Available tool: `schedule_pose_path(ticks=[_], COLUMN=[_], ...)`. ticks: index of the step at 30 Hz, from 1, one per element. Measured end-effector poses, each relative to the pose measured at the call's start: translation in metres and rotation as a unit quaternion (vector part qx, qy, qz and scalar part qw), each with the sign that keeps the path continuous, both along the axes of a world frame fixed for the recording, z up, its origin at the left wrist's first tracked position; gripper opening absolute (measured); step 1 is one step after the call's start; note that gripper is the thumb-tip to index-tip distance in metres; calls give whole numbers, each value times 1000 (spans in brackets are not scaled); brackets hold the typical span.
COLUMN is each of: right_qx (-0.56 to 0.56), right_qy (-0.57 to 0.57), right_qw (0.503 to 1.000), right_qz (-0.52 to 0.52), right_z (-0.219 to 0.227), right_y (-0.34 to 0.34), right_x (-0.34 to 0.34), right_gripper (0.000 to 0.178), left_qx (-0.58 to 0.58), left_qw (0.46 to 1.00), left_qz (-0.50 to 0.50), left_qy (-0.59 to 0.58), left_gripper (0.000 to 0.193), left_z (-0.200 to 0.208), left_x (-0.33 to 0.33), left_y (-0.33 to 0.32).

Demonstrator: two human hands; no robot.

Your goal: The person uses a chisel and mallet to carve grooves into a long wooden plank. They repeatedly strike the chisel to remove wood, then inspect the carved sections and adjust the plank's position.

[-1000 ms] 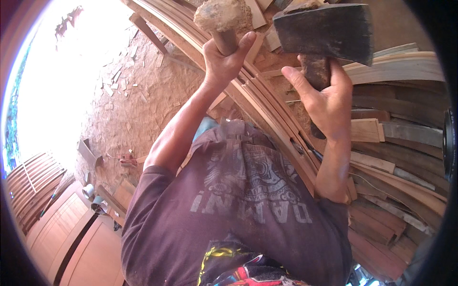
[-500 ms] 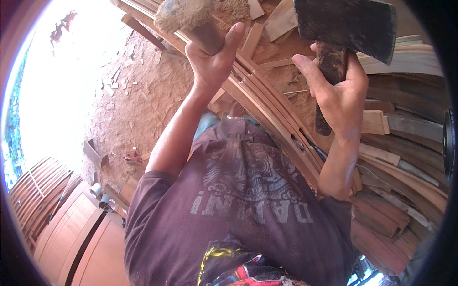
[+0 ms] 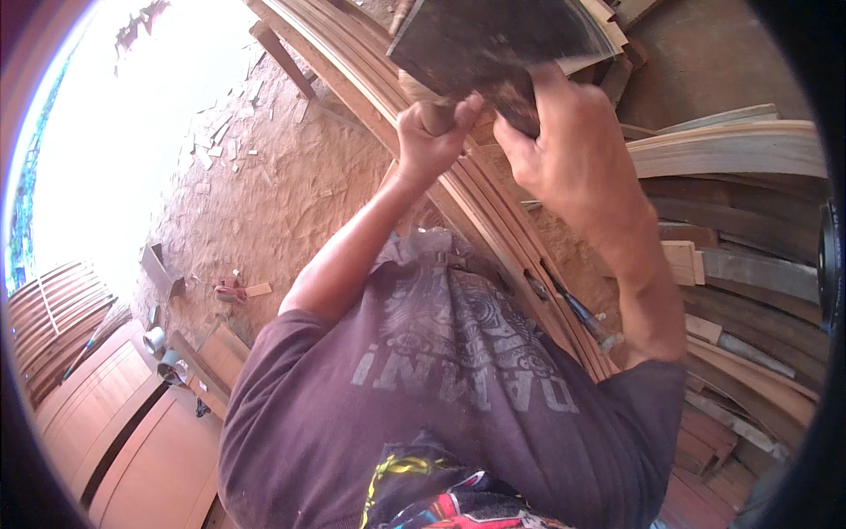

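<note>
My right hand is wrapped round the handle of a hatchet with a broad, dark blade. The hatchet is held high at the top of the view, slightly blurred. In my left hand is a wooden mallet, gripped by its round handle; its end pokes out of my fist, and the hatchet blade hides most of its frayed head. Below both hands, long grooved wooden rails run diagonally on a bench. A slim, chisel-like tool lies on them near my right forearm.
Curved boards are stacked on the right. Wood offcuts litter the dirt floor on the left. Wooden panels stand at the lower left, beside a stack of curved slats. A bench leg juts out at the upper left.
My right hand has swung the hatchet left, so its blade now overlaps the mallet. My left hand has shifted slightly right and down, still holding the mallet.
</note>
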State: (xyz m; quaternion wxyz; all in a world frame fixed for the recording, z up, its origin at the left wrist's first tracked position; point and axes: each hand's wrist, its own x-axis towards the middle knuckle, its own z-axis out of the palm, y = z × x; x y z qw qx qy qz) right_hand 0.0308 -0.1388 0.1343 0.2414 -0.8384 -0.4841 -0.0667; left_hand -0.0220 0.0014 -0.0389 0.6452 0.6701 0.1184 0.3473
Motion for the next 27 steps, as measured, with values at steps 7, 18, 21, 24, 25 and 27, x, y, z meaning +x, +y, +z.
schedule_pose_path(ticks=[7,18,21,24,25,27], right_qx=[69,146,144,146,145,143], right_qy=[123,188,194,217,222,226], right_qw=[990,966,963,956,954,954], right_qz=[-9,-104,-116,-134,-138,-137], right_z=[12,8,2,-4,-4,-5], right_y=[-20,-44,-48,-53,-53,-53], right_x=[10,2,5,4,4,4], right_gripper=[35,26,27,27,27,27], left_qx=[-118,-7,12,0,8,23], left_qw=[992,999,999,998,999,999], left_qz=[3,25,47,44,28,-5], left_qy=[33,33,17,39,34,27], left_gripper=[38,31,39,34,33,32], left_z=[-6,4,42,62,62,58], left_x=[16,-4,9,9,6,0], left_y=[39,11,23,36,37,36])
